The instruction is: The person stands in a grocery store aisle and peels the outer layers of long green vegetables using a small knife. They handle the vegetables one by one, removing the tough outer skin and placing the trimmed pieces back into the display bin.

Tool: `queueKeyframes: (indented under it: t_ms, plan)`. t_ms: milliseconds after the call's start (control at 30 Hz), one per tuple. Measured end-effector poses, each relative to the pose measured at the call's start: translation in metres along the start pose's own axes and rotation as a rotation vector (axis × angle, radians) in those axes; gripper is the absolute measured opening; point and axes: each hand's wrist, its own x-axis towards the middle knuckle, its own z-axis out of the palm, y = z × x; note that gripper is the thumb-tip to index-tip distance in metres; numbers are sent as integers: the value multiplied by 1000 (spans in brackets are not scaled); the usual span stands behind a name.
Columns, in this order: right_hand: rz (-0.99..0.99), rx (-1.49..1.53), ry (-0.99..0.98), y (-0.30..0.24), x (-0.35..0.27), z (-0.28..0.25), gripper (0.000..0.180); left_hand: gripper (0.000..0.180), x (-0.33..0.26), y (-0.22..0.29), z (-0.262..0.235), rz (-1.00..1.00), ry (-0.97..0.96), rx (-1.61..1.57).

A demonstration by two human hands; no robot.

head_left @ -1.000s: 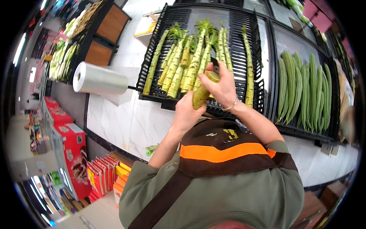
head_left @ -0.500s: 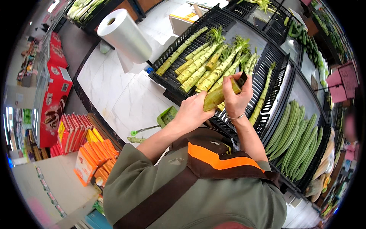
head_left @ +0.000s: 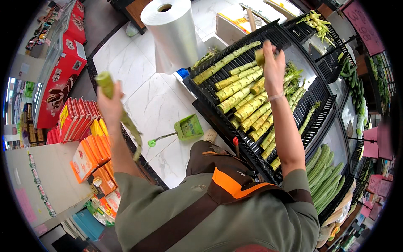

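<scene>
My left hand (head_left: 110, 105), smeared by motion, is out over the floor at the left. It is closed round a green celtuce stalk (head_left: 105, 84); a thinner, scarred green length (head_left: 133, 132) trails below the hand beside the forearm. Above the far part of the black slatted crate (head_left: 245, 143), my right hand (head_left: 273, 69) is closed on a short yellow-green celtuce piece (head_left: 260, 57). Something dark sticks up by its fingertips, too blurred to name. Beneath it lie several celtuce stalks (head_left: 241, 90), some with leafy tops.
A big roll of plastic bags (head_left: 170, 38) stands left of the crate. A green dustpan (head_left: 189, 127) is on the tiled floor (head_left: 145, 96). Long green gourds (head_left: 325, 178) lie at the right, leafy trimmings (head_left: 317, 25) at the far right. Orange packets (head_left: 90, 157) stack at the left.
My hands were together over the crate on one stalk. Now they are wide apart: the left has swung left with the stalk, the right has moved forward over the crate. The view has shifted.
</scene>
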Motion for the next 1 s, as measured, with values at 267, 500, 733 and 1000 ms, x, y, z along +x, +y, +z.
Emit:
queueKeyframes:
  t_ms: [267, 500, 733, 1000]
  plan:
    - [476, 240, -71, 53, 110, 91, 64, 33, 153, -61, 3, 37, 147, -1008]
    - [550, 146, -76, 87, 60, 62, 60, 44, 213, -166, 85, -420, 257, -1352]
    - [646, 322, 32, 83, 19, -27, 35, 73, 187, -205, 245, -750, 347, -1481]
    - [715, 416, 177, 71, -42, -106, 34, 41, 89, -213, 371, -1005, -427, -880]
